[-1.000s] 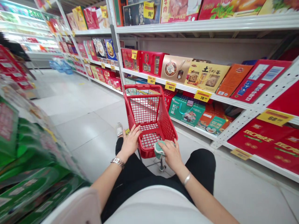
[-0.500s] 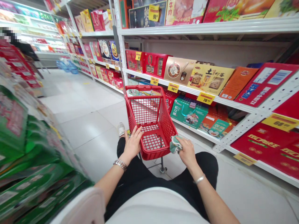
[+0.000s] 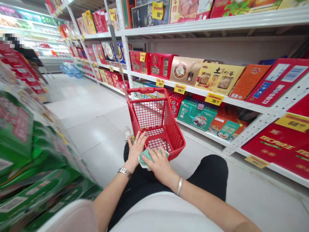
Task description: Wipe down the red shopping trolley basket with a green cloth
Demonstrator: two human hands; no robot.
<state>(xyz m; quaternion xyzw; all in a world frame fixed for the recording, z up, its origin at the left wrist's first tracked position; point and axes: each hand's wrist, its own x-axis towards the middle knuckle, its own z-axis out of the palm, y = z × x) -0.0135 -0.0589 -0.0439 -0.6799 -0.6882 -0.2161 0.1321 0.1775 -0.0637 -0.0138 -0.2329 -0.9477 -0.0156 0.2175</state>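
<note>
Right hand (image 3: 160,164): fingers curled over a green cloth (image 3: 145,152), pinning it to the near end of the red shopping cart (image 3: 173,130), which stands in front of the person near the shelf (image 3: 217,25). Left hand (image 3: 137,149): fingers spread at the cart's near left rim, seemingly gripping nothing. For a good rub, probably best to keep all 5 right fingers backed by cloth, press evenly along the edge, brace the cart with the left, and watch for mesh holes snagging fabric.
</note>
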